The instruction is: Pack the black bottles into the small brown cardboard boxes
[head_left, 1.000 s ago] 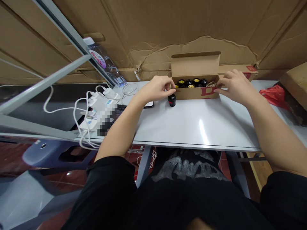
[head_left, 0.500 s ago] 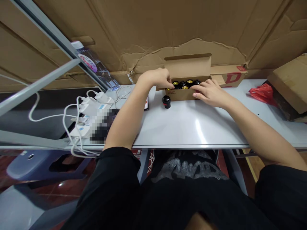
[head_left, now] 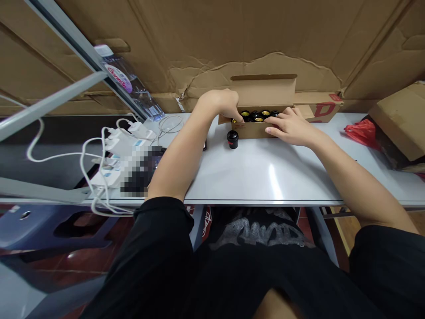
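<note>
A small open cardboard box (head_left: 254,131) stands at the back of the table with its lid flap raised. Inside it are several black lamp sockets (head_left: 258,118) with gold screw threads. My left hand (head_left: 228,105) reaches down into the box's left end, thumb and fingers closed about a socket there; its fingertips are partly hidden. My right hand (head_left: 290,127) grips the box's front right edge, fingers over the rim and thumb against the front wall. One loose black socket (head_left: 233,139) with a red mark stands upright on the table, just before the box's left front.
Left lie a white power strip (head_left: 108,178) with plugs and cables, and a phone partly behind my left forearm. A water bottle (head_left: 131,84) leans by the metal frame. Right are a printed carton (head_left: 327,108), a red plastic bag (head_left: 361,133) and a larger box (head_left: 405,119).
My left hand has shifted slightly, its thumb now further into the box's left end. My right hand stays at the box's right side. The view has moved a little.
</note>
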`<state>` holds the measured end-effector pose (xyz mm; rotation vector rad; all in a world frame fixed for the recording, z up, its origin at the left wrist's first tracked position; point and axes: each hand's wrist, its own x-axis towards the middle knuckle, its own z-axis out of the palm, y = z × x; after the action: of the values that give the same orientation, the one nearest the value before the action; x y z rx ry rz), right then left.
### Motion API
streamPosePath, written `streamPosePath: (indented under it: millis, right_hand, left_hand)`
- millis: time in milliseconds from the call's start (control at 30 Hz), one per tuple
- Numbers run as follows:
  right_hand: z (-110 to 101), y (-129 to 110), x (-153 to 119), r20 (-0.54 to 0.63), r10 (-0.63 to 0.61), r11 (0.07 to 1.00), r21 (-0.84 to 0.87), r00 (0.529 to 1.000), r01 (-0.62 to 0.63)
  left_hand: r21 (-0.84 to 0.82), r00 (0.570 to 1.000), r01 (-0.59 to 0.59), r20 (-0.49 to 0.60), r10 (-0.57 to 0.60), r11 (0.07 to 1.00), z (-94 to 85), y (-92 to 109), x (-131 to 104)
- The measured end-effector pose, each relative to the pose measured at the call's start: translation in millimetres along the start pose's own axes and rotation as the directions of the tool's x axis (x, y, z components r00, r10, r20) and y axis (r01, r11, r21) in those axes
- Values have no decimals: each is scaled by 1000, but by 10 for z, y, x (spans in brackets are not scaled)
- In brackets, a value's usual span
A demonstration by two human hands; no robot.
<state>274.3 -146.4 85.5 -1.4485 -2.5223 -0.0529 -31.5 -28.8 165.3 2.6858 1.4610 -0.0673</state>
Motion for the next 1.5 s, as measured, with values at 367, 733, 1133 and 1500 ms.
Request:
streamPosePath:
  millis: [367,733,1133,1500]
  right_hand:
    - [-100,46,-150,-231,44,999,25,972,-40]
    - [-112,-56,-273,-323,94,988,148,942,-48]
    - [-126,-115,-313,-279,95,980,197,955,-40]
    - [-212,-226,-404,27,-139,989,57,990,137]
  left_hand:
    - [-252,998,64,29,-59,966,-558,145,-712]
    - [-515,948,-314,-124,293,797,5,433,-322]
    - [-148,923,-380,-119,365,913,2,692,-633]
    - [-432,913,-350,40,405,831,437,601,-1232]
